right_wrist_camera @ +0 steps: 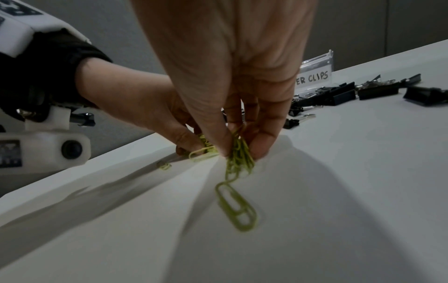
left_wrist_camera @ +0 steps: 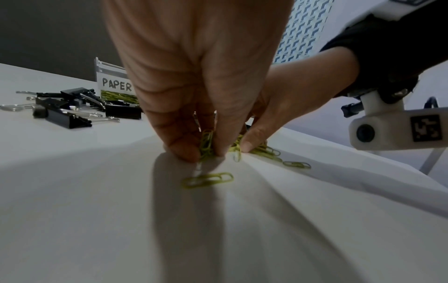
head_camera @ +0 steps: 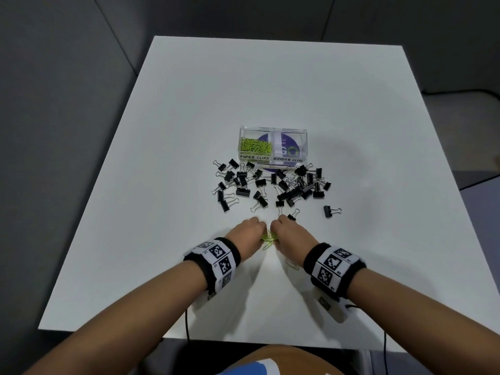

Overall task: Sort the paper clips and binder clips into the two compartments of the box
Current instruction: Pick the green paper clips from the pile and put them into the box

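The box (head_camera: pixel 273 144) stands near the middle of the white table (head_camera: pixel 270 90), clear, with two compartments side by side. The left one has the label "PAPER CLIPS" and holds a heap of green paper clips (head_camera: pixel 255 145). The right one has the label "BINDER CLIPS" and I see no clips inside it. Just in front of the box, many black binder clips (head_camera: pixel 273 186) lie scattered on the table, and one lies a little apart at the right (head_camera: pixel 331 211).

Nearer to the person, both hands are close together on the table, with marker bands on the wrists. The left hand (head_camera: pixel 247 234) has its fingertips (left_wrist_camera: pixel 184 151) pressed together around a small bunch of green clips (left_wrist_camera: pixel 206 142). The right hand (head_camera: pixel 289 235) pinches another bunch (right_wrist_camera: pixel 238 153) between thumb and fingers, and one clip hangs from it down to the table. A few single green clips (left_wrist_camera: pixel 208 179) lie loose on the table beside the fingers.
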Action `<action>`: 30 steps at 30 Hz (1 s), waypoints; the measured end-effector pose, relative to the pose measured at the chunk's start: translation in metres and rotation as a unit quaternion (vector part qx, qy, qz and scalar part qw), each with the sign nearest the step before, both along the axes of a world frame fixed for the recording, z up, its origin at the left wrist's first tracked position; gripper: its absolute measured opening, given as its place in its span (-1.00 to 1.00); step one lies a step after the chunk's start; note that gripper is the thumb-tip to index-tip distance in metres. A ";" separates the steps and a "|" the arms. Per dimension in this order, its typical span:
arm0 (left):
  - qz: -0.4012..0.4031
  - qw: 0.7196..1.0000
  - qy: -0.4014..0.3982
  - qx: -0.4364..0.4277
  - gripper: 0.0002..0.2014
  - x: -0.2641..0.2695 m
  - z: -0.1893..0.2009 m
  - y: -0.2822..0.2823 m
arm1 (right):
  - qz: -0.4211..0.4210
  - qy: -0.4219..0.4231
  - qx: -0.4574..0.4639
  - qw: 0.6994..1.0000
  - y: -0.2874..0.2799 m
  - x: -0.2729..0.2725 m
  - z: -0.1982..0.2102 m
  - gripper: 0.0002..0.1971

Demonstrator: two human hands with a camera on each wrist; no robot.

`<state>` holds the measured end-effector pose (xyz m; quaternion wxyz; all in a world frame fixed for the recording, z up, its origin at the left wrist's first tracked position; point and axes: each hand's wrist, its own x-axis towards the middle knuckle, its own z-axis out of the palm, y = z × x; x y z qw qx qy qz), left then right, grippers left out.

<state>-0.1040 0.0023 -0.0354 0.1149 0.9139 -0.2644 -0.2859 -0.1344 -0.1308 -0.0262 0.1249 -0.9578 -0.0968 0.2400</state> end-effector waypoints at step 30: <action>0.197 0.970 -0.043 -0.137 -0.77 0.167 0.101 0.031 | -0.159 -0.108 0.198 0.961 -0.010 0.184 0.073 -0.81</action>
